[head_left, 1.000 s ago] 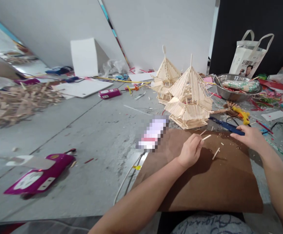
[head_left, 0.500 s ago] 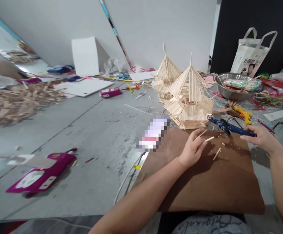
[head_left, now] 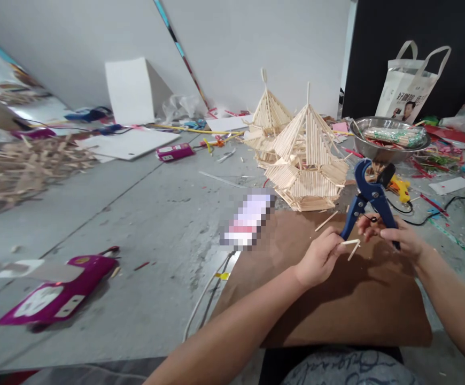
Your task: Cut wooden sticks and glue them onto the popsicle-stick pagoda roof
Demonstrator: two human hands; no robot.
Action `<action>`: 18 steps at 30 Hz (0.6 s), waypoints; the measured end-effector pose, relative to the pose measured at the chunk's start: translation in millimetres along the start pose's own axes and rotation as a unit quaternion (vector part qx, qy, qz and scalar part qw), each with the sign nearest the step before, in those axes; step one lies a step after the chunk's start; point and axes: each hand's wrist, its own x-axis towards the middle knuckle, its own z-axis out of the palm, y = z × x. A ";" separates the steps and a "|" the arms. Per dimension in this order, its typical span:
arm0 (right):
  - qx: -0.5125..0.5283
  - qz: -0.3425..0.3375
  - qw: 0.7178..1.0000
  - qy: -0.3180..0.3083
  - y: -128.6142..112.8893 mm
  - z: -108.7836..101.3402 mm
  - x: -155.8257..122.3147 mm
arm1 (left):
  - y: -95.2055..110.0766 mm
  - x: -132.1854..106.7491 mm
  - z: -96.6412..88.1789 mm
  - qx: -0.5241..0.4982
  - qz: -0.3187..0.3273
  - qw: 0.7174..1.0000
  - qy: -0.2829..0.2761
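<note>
A blue pipe cutter (head_left: 371,195) stands upright over the brown board (head_left: 328,315), its jaws spread at the top. My right hand (head_left: 403,238) is closed around its right handle. The fingers of my left hand (head_left: 318,259) are closed at the lower end of its left handle, and a short wooden stick (head_left: 349,242) pokes out from the same fingers. Under that stick's tip lies another short stick (head_left: 353,251). A longer thin stick (head_left: 326,221) is just beyond my left hand. Behind the board stands a stick-built model with a pointed roof (head_left: 307,182).
A second stick model (head_left: 268,109) stands behind the first. A phone (head_left: 248,222) with a cable lies left of the board. Purple device (head_left: 62,289) at near left; stick pile (head_left: 28,171) beyond. At right are a metal bowl (head_left: 388,147) and a yellow glue gun (head_left: 401,188).
My right hand has brought the pipe cutter left and turned it upright, with its handles spread. My left hand has come to the other handle. One stick has left my left fingers.
</note>
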 end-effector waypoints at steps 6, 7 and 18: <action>0.032 0.023 0.992 -0.119 3.4 13.0 -2.6 | -1.0 1.5 1.2 0.001 -0.015 1.000 -0.012; 0.028 0.021 0.994 -0.105 5.1 14.7 -2.0 | -0.8 2.2 1.1 0.005 -0.016 1.000 -0.021; 0.033 0.010 0.998 -0.043 14.5 20.3 1.1 | 6.7 0.8 3.4 0.025 0.030 0.995 -0.088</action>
